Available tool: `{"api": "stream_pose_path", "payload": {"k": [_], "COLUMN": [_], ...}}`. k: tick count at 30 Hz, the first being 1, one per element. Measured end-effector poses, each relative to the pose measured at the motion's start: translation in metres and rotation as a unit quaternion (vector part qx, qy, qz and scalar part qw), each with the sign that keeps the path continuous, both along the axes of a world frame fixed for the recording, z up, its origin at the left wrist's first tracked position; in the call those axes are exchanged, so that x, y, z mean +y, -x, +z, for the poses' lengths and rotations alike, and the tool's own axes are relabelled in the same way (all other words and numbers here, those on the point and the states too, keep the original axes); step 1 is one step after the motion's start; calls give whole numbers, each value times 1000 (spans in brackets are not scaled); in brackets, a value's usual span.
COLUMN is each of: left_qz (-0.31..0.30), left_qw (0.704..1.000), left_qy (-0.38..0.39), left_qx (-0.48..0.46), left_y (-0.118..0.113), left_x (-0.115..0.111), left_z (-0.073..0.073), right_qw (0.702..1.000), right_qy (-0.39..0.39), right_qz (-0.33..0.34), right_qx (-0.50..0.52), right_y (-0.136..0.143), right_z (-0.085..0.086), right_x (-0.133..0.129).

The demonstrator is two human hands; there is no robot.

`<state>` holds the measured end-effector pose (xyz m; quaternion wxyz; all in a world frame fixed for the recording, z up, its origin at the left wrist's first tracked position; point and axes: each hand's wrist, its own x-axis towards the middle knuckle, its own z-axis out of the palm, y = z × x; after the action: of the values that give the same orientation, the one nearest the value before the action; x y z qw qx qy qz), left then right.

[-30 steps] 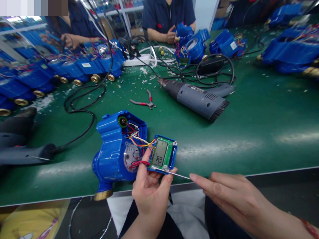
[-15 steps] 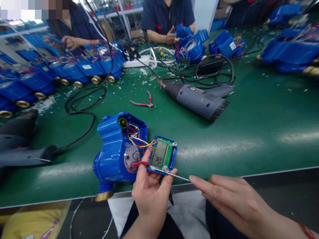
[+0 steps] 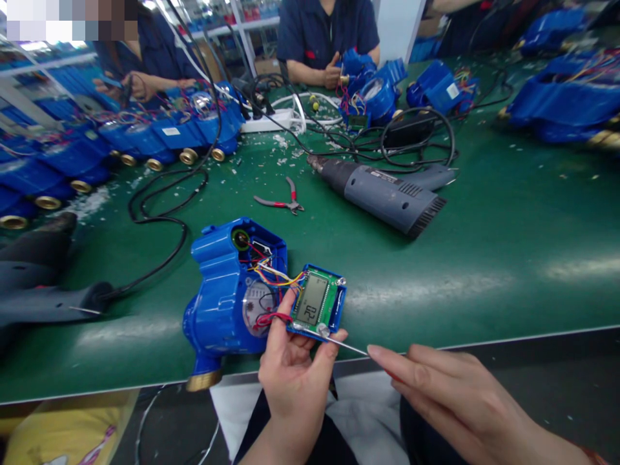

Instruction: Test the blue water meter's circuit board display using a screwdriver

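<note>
**Display board in left hand, thin tool at its near edge: scene almost unchanged**

We observe the left hand (image 3: 298,371) gripping the display board (image 3: 312,298) in its blue casing from below, thumb at the near corner and a finger at the wired side. The board is just to the right of the opened blue meter (image 3: 217,303), above the near edge of the green table (image 3: 484,265); coloured wires (image 3: 281,280) run between the two. The meter lies on the table, its brass fitting (image 3: 204,381) at that same edge.

The right hand (image 3: 450,387) is closed on a thin metal tool (image 3: 349,345), fingers nearly straight. The shaft reaches the board's near edge, passing beside the left thumb; we cannot tell whether its tip touches.

Compared with half a second ago, both hands keep their grips and the screen digits look the same. We record one small change at the right hand: a sliver of red-orange (image 3: 394,376) now shows under the index finger. At top right, another person's forearm (image 3: 448,5) has come into view. The pliers (image 3: 285,204) and heat gun (image 3: 382,194) beyond the meter have not moved on the table.
</note>
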<state>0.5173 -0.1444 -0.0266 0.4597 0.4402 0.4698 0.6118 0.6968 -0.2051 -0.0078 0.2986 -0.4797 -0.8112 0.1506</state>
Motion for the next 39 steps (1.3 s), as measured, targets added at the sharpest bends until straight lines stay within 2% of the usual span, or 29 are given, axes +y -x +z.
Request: {"api": "stream_pose_path", "payload": {"k": [5, 9, 11, 13, 16, 20, 24, 28, 32, 39], "left_qz": [2, 30, 34, 25, 17, 25, 33, 22, 45, 64], "left_qw": [1000, 999, 999, 999, 998, 998, 998, 999, 997, 995], "left_qy": [11, 11, 21, 34, 43, 27, 21, 22, 11, -7], "left_qx": [8, -2, 5, 17, 30, 44, 51, 31, 56, 80], "left_y": [0, -1, 1, 4, 8, 7, 4, 4, 4, 1], "left_x": [0, 1, 0, -2, -4, -4, -3, -3, -3, -4], "left_z": [1, 0, -1, -3, -5, -1, 2, 2, 3, 4], "right_qw": [988, 972, 969, 980, 997, 995, 997, 999, 1000, 994], "right_qy": [95, 179, 194, 160, 67, -2, 22, 16, 17, 74], "right_qz": [14, 9, 11, 20, 31, 37, 37, 8, -13, 23], "right_qx": [119, 155, 151, 120, 14, -90, -71, -42, -9, 82], "right_y": [0, -1, -2, -6, -14, -21, -16, -8, -4, -2], "right_z": [-3, -3, -2, 1, 10, 18, 15, 11, 8, 3], "right_x": [1, 2, 4, 6, 9, 13, 10, 1, -3, -1]}}
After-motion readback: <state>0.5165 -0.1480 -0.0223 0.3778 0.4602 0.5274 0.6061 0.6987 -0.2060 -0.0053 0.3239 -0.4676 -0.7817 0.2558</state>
